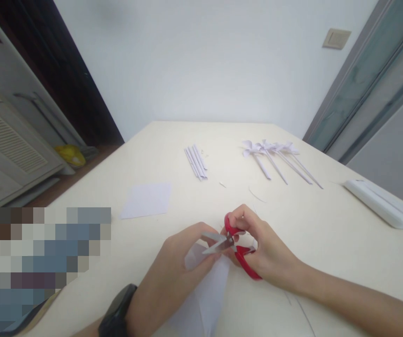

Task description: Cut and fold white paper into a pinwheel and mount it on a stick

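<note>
My right hand [261, 245] grips a pair of scissors with red handles [247, 267], fingers through the loops. The scissor blades [215, 244] are spread apart and point left, over my left hand's fingertips. My left hand [183, 262] wears a black watch [119, 311] at the wrist and pinches a white sheet of paper [208, 299]. The paper is creased and hangs below the hand toward the near edge of the view. Whether the blades touch anything thin between the fingertips I cannot tell.
A flat white paper square [147, 200] lies left on the table [99, 187]. Several rolled paper sticks [196, 162] lie farther back, and several paper pinwheels [271, 150] back right. Thin wire pieces [256, 194] are scattered mid-table. A white packet [384, 203] sits near the right edge.
</note>
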